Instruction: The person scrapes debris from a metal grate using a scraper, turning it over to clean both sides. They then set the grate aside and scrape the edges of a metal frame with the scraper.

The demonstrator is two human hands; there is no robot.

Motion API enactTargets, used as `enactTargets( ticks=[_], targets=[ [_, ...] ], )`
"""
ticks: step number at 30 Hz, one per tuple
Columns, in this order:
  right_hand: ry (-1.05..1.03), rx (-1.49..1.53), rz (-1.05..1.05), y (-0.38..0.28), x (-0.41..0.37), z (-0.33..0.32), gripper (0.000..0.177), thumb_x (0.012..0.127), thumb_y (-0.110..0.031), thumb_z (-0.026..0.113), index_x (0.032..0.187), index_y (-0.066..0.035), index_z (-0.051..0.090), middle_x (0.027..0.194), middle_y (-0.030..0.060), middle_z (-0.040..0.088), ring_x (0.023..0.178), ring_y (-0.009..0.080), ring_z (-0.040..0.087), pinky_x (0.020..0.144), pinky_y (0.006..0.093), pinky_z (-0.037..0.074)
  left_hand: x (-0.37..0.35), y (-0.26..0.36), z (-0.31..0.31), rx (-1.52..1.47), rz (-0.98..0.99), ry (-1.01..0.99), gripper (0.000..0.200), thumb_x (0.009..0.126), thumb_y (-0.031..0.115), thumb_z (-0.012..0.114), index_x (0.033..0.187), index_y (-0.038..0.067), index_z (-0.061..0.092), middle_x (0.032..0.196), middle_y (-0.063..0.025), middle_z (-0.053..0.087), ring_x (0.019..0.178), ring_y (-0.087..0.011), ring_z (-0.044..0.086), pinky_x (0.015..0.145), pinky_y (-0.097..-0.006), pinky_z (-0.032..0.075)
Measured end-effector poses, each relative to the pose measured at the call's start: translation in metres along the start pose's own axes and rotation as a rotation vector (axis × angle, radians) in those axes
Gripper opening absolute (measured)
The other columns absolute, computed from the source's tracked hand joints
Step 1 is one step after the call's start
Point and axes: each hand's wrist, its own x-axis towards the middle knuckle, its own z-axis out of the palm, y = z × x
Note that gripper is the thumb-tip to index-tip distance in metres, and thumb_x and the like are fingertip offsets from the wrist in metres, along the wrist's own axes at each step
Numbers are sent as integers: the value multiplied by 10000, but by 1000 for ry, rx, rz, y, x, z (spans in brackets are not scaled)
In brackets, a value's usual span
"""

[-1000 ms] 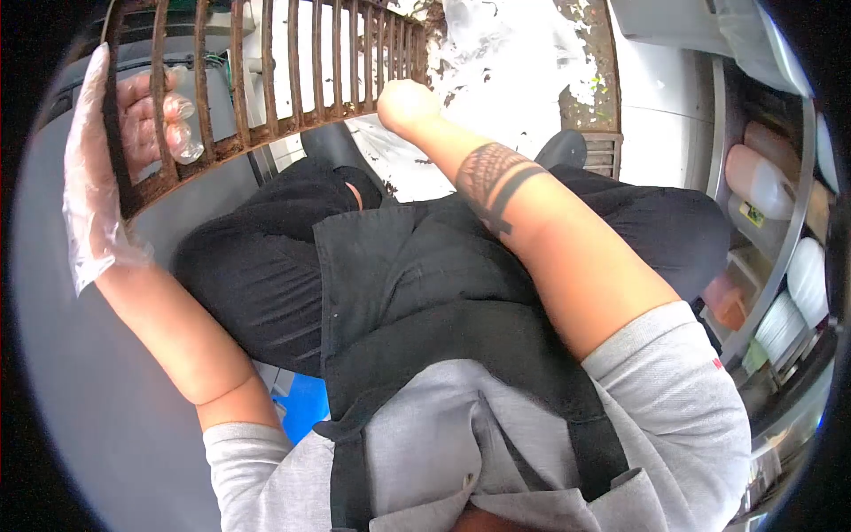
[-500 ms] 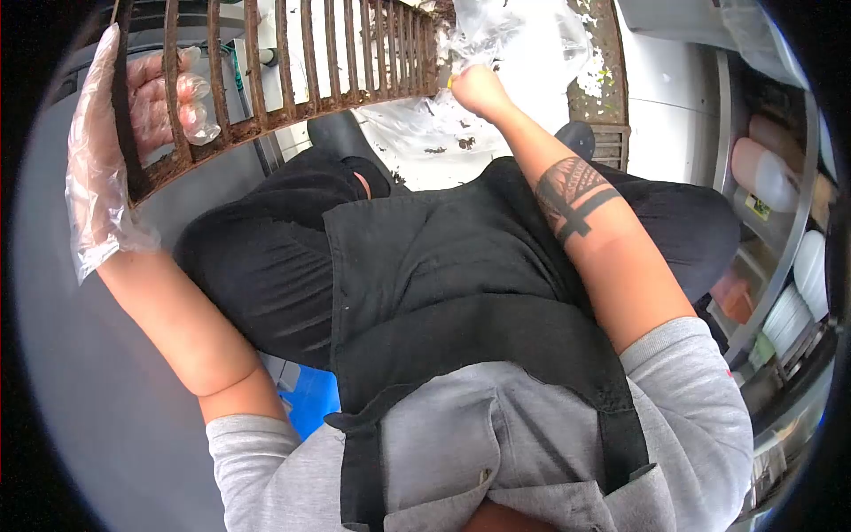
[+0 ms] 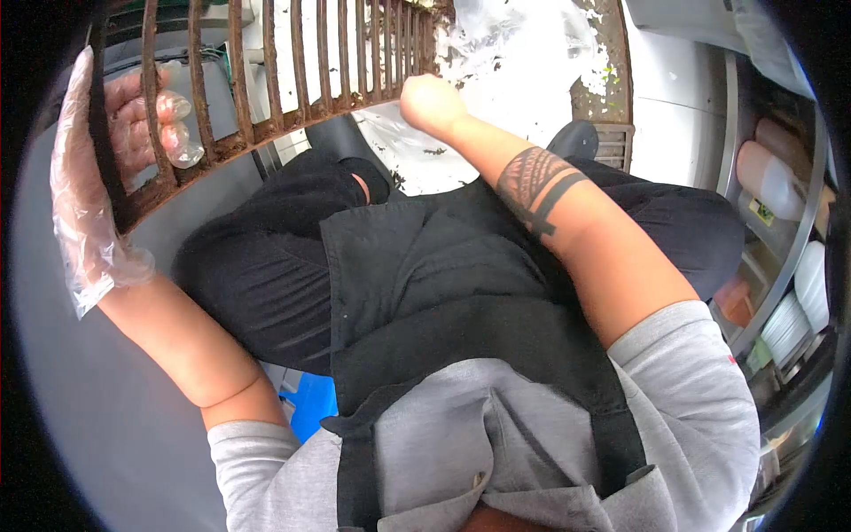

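My left hand [image 3: 133,133], in a clear plastic glove, grips the end of a rusty brown drain grate [image 3: 244,137]. The thumb lies along the near side of the end bar and the fingers come through between the slats. The grate is held up at a tilt on the left. Bare and closed, my right hand [image 3: 432,102] is at the grate's lower edge towards its far end. What it holds, if anything, is hidden from view. Beyond it spreads clear plastic sheeting [image 3: 523,53] over a white surface with dark scraps.
A dirty brown channel edge [image 3: 607,62] with white and green bits runs beyond my right knee, ending at a slotted grate [image 3: 614,146]. On the right, a metal shelf [image 3: 780,266] holds bottles and white containers [image 3: 789,319]. A grey panel [image 3: 80,390] stands on the left.
My right hand has moved left along the grate and a yellow bit at it no longer shows. My left hand and the near end of the grate have shifted slightly left and down.
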Motion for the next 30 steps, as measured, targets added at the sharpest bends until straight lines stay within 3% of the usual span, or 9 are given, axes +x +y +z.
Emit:
enactTargets(
  ticks=[2, 5, 8, 10, 12, 17, 22, 24, 30],
  targets=[
    [79, -20, -61, 2, -2, 0, 261, 826, -98, 557, 898, 36, 769, 917, 281, 739, 871, 418, 750, 794, 493, 597, -6, 3, 9, 30, 26, 67, 708, 1036, 609, 471, 1142, -57, 686, 823, -100, 726, 608, -147, 683, 606, -241, 590],
    [-215, -228, -78, -12, -26, -53, 314, 904, -104, 509, 1010, 27, 774, 1064, 239, 749, 1005, 376, 742, 863, 475, 594, 0, -3, 1, 42, 55, 10, 692, 1037, 600, 474, 1132, -50, 691, 819, -101, 727, 613, -145, 686, 597, -237, 584],
    [-45, -325, -209, 20, -19, -40, 296, 894, -103, 520, 978, 25, 773, 1059, 237, 749, 979, 375, 744, 849, 478, 595, -5, 2, 8, 20, 8, 33, 692, 1038, 601, 470, 1128, -48, 691, 810, -105, 727, 612, -151, 692, 598, -243, 586],
    [-20, -326, -146, 47, -11, -34, 277, 878, -112, 536, 948, 14, 772, 1045, 234, 750, 960, 379, 742, 841, 486, 590, -1, -3, 3, -41, -22, -9, 692, 1040, 602, 466, 1130, -48, 687, 804, -109, 727, 608, -158, 697, 599, -249, 588],
    [53, -140, 31, 69, -5, -39, 274, 868, -135, 548, 940, 5, 771, 1016, 251, 743, 952, 394, 734, 850, 491, 580, -1, -2, 3, -43, 0, -38, 692, 1042, 597, 464, 1139, -54, 679, 802, -110, 728, 600, -161, 695, 594, -248, 588],
    [94, 150, -11, 96, 24, 6, 373, 930, -304, 575, 866, 19, 749, 931, 277, 718, 903, 444, 696, 872, 521, 546, 1, -2, 0, -34, -36, -14, 715, 1054, 597, 441, 1158, -74, 664, 794, -106, 720, 580, -165, 674, 576, -258, 571],
    [-3, 84, -90, 81, 45, 2, 374, 896, -292, 581, 801, 29, 747, 853, 279, 712, 854, 452, 707, 847, 500, 563, 6, -6, -6, -41, -68, 64, 723, 1071, 579, 410, 1165, -94, 656, 807, -115, 717, 573, -168, 670, 567, -255, 571],
    [-115, -1, -47, 53, 40, -22, 306, 805, -182, 574, 867, 49, 765, 943, 295, 721, 950, 432, 721, 903, 476, 568, 6, -4, -5, -53, -69, 68, 713, 1080, 555, 399, 1166, -106, 651, 801, -121, 714, 565, -167, 665, 544, -248, 565],
    [-96, 43, 119, 43, 40, 25, 313, 835, -137, 572, 1024, 7, 777, 1068, 252, 742, 1003, 395, 734, 896, 470, 583, -9, 15, 19, -11, -82, 120, 699, 1074, 550, 419, 1228, -98, 632, 815, -103, 697, 603, -148, 655, 571, -239, 557]
  ],
)
